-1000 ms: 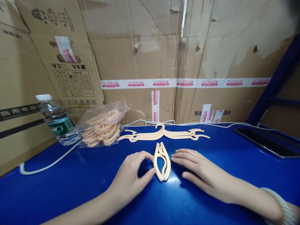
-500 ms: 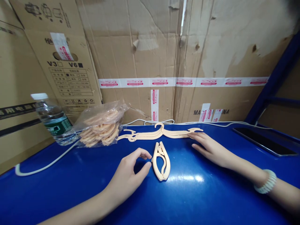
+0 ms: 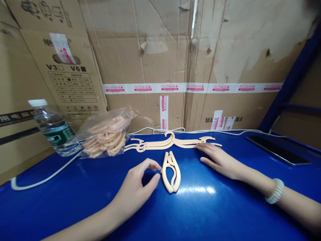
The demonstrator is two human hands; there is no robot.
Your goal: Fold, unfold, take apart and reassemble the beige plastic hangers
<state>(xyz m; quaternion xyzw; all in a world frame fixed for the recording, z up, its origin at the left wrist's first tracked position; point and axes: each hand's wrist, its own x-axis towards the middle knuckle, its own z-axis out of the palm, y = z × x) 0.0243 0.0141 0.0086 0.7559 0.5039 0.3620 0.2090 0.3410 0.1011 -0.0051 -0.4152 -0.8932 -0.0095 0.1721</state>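
A folded cream-coloured plastic clothes hanger [image 3: 178, 172] lies on the blue table, its curved arms drawn together. Just left of it is my left hand [image 3: 141, 180], with thumb and fingers curved apart and nothing between them; the fingertips are at the hanger's edge, and I cannot tell if they touch it. Farther back, unfolded hangers [image 3: 157, 145] of the same colour lie flat, one on another, with the hook toward the boxes. My right hand [image 3: 219, 159] rests with outstretched fingers by their right arm, fingertips at or on it.
A clear plastic bag [image 3: 105, 137] of folded hangers lies at the back left, beside a water bottle [image 3: 56, 134]. A black phone [image 3: 277, 150] lies at the right. White cable [image 3: 50, 176] runs along the table. Cardboard boxes [image 3: 140, 67] wall off the back.
My right hand has moved slightly left along the unfolded hangers' right arm. My left hand and the folded hanger keep their places relative to each other. The whole view has shifted a little.
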